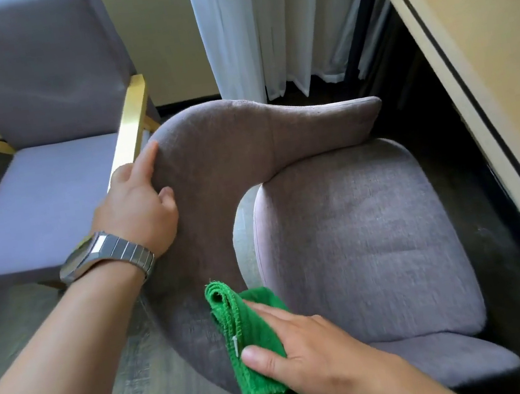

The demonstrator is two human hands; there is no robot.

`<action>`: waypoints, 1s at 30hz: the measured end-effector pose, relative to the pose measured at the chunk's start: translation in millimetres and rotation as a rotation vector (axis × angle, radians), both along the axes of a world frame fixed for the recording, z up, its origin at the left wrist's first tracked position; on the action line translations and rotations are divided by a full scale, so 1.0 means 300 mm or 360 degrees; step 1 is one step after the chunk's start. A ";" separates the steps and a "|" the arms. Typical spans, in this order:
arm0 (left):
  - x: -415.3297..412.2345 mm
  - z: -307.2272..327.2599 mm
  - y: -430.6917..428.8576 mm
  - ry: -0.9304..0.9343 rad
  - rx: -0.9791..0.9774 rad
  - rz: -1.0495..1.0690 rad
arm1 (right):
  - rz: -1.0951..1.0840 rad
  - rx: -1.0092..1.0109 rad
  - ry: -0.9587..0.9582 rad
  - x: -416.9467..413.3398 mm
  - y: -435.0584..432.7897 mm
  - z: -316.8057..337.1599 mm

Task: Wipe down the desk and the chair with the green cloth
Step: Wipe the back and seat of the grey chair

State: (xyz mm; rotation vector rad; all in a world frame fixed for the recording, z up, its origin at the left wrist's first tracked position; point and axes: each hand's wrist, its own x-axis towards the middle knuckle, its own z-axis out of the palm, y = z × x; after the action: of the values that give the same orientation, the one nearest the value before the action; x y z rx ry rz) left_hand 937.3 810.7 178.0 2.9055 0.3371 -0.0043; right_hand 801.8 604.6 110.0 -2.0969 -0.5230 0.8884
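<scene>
Chair (342,235) work is where you are now: your right hand (312,354) lies flat and open, pressing the green cloth (257,349) against the near curve of the backrest, while your left hand (145,204) curls loosely round the top of the backrest to steady it. Judging by this, seat and backrest remain to wipe; whether the counter (478,39) at right is done, you cannot tell.
</scene>
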 end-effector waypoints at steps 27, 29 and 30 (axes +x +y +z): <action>-0.350 -0.076 -0.122 -0.0178 0.0171 -0.0022 | -0.1297 0.0710 0.0083 0.450 0.374 -0.312; -0.345 -0.084 -0.116 -0.0210 0.0205 -0.0041 | -0.1411 0.0739 0.0032 0.516 0.389 -0.346; -0.345 -0.089 -0.114 -0.0221 0.0218 -0.0048 | -0.1458 0.0761 0.0019 0.548 0.394 -0.361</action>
State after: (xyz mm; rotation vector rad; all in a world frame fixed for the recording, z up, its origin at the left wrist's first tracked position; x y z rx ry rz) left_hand 833.9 776.5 151.4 3.0243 0.2797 0.2234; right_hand 966.2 722.7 1.6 -1.6061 0.2351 0.2025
